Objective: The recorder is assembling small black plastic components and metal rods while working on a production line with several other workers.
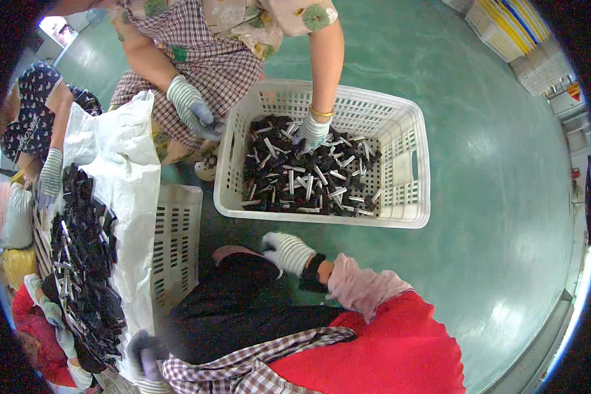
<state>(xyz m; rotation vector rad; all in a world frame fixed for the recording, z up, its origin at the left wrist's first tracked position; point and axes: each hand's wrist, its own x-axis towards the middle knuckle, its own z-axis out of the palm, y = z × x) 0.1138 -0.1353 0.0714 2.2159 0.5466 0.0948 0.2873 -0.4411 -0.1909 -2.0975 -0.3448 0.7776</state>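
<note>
My right hand (290,253), in a white-and-grey striped glove with dark fingertips, is over my knee just outside the near side of a white plastic crate (322,220). Its fingers look loosely bent and apart, with nothing visible in them. Inside the crate lie many small black pieces with white strips (318,176). My left hand (148,360), gloved and blurred, is low by the edge of a white woven sheet (138,262). What its fingers do is not clear. On that sheet is a heap of similar black pieces (85,256).
Across from me a co-worker's gloved hand (314,133) reaches into the crate; the other (194,108) is at its left side. More gloved hands (50,177) work around the heap. Another crate (176,243) stands beneath the sheet. Stacked crates (505,29) stand at the far right on green floor.
</note>
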